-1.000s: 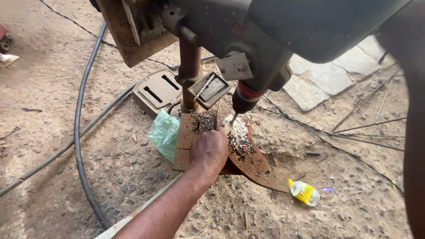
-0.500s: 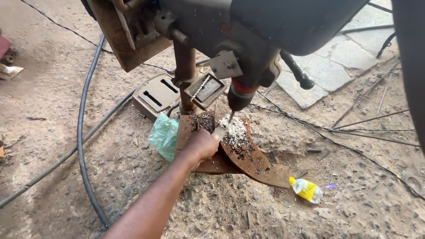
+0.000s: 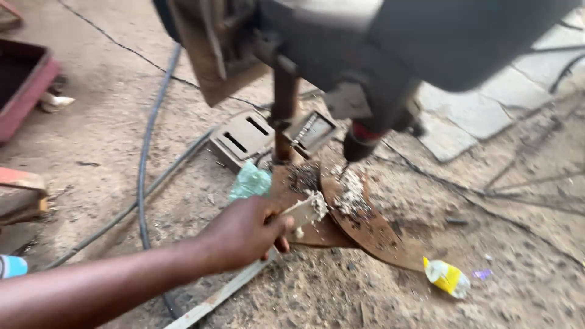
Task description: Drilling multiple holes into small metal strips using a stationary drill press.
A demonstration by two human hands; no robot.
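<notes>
Rusty metal plate (image 3: pixel 365 228) sits on the dirt ground (image 3: pixel 103 134) right under the drill chuck (image 3: pixel 359 143) of a big drill press (image 3: pixel 378 55), and that's where everything is happening. The chuck hangs just above the plate, over a pale heap of shavings (image 3: pixel 350 195), so I'm guessing the plate lies there so the bit lands on it.

My left hand (image 3: pixel 244 234) comes in from the lower left, fingers curled closed around a flat pale strip (image 3: pixel 301 213). The far end of the strip pokes toward the shavings pile and has some of that crumbly stuff on it, so it looks like I'm holding it as a scraper, keeping my fingers back from the bit. Can't see my right hand anywhere in the shot.

Other stuff around: a crumpled green bag (image 3: pixel 250 181) just beside the plate on the left, two slotted metal blocks (image 3: pixel 244 137) by the rusty column (image 3: pixel 283 116), likely the base of the machine. A black cable (image 3: pixel 145 152) snakes across the ground past my arm. There's a squashed yellow packet (image 3: pixel 446 277) near the plate's lower right edge, and a red tray (image 3: pixel 24 85) well off to the left. A long pale bar (image 3: pixel 219 295) lies under my wrist. Picture's a bit blurry, so I can't tell whether the bit is actually touching the plate.
</notes>
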